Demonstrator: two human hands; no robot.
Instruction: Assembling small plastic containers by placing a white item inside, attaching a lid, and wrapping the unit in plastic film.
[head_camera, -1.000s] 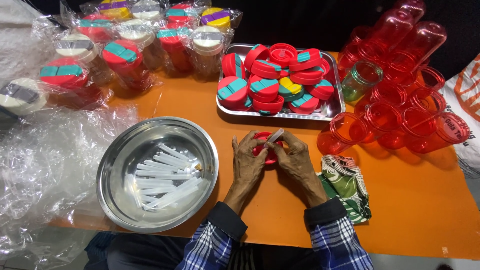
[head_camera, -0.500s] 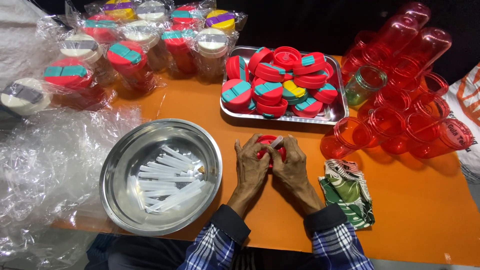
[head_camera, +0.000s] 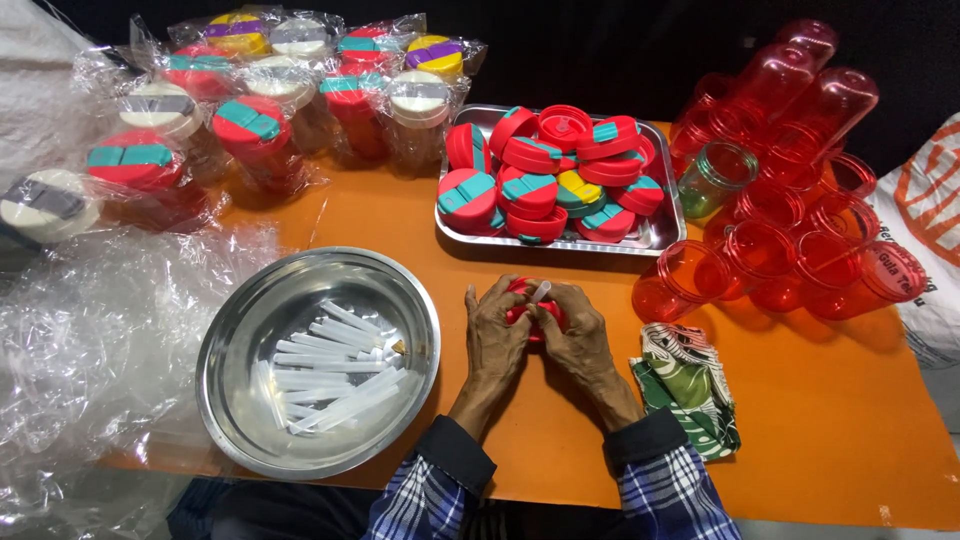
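Hands are drawn closer together than a second ago — the left hand (head_camera: 497, 335) and right hand (head_camera: 572, 330) are now pressed around the red lid (head_camera: 527, 312) on the orange tabletop (head_camera: 800, 420), its white straw (head_camera: 540, 291) pinched upright between them.

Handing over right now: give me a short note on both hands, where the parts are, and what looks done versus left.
Left hand and right hand: both grip one red lid on the orange table, a white straw sticking up from it.
Parts: more straws in the round steel bowl; loose lids in the steel tray; open red jars to the right.
Done: lidded, bagged jars at rear left.
Left: tray lids, open jars.
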